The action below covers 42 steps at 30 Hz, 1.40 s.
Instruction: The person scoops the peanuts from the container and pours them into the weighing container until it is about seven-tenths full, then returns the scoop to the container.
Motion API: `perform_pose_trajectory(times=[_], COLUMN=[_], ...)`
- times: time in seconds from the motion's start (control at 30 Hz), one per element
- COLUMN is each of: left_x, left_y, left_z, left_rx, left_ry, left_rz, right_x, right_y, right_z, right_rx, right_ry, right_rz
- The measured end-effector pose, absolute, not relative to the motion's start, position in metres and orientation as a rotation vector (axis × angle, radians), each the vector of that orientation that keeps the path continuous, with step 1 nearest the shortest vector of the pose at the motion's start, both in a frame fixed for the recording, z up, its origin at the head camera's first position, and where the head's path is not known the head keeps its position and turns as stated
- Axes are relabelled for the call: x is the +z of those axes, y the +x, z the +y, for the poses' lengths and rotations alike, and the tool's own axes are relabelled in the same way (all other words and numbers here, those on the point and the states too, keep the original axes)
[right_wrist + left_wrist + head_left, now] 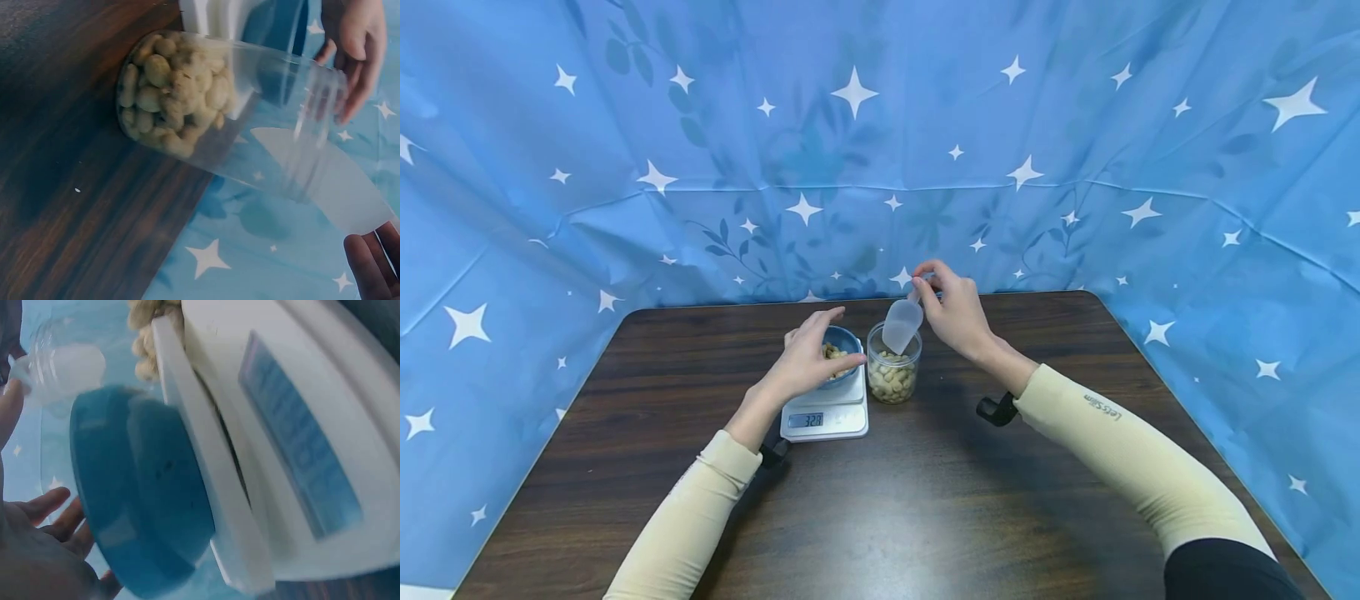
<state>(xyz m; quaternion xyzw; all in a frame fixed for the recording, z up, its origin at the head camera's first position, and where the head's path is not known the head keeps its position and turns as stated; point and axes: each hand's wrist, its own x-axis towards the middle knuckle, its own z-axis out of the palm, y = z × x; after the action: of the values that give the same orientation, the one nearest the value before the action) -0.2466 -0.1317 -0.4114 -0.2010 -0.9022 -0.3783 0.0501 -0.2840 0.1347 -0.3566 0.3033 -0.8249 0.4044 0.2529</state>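
A small blue bowl [847,337] with pale nuts [832,353] in it stands on a white kitchen scale [847,423]. My left hand [801,357] spans the bowl, thumb on the near side and fingers spread toward the back; in the left wrist view the fingers show beyond the bowl's wall [137,487]. To the right of the scale is a clear jar [917,354], part full of the same nuts. My right hand [953,312] pinches the handle of a translucent white scoop [902,321]. The scoop's tip dips through the jar's mouth, above the nuts [178,94].
The scale's lit display [806,420] faces the near side of the dark wooden table [910,508]. Behind the table's back edge hangs a blue curtain [850,150] with white stars. Jar and scale stand close together.
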Motion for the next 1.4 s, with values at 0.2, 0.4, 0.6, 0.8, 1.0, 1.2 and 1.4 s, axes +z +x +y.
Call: perform_pose_trajectory(times=[0.2, 0.4, 0.6, 0.8, 1.0, 1.2, 1.4], left_x=[-0.414, -0.415, -0.415, -0.412, -0.411, -0.41, -0.41], left_y=[-0.247, -0.248, -0.251, -0.255, -0.257, -0.257, -0.257], left_z=[-0.116, -0.104, -0.097, -0.091, -0.089, -0.088, -0.087], left_rx=[-1.096, -1.056, -1.062, -1.079, -1.085, -1.113, -1.112], left_ry=[-0.681, -0.716, -0.735, -0.731, -0.72, -0.703, -0.705], left_rz=[-2.722, -2.77, -2.794, -2.816, -2.818, -2.822, -2.826], right_x=[-0.364, -0.366, -0.368, -0.371, -0.37, -0.366, -0.369], right_y=[-0.283, -0.282, -0.282, -0.283, -0.286, -0.292, -0.294], right_z=[0.129, 0.124, 0.12, 0.115, 0.113, 0.116, 0.119], right_rx=[1.035, 0.958, 0.868, 0.8, 0.776, 0.838, 0.919], right_ry=[0.878, 0.914, 0.983, 1.04, 1.104, 1.209, 1.229], right_rz=[-2.292, -2.308, -2.311, -2.349, -2.371, -2.393, -2.464])
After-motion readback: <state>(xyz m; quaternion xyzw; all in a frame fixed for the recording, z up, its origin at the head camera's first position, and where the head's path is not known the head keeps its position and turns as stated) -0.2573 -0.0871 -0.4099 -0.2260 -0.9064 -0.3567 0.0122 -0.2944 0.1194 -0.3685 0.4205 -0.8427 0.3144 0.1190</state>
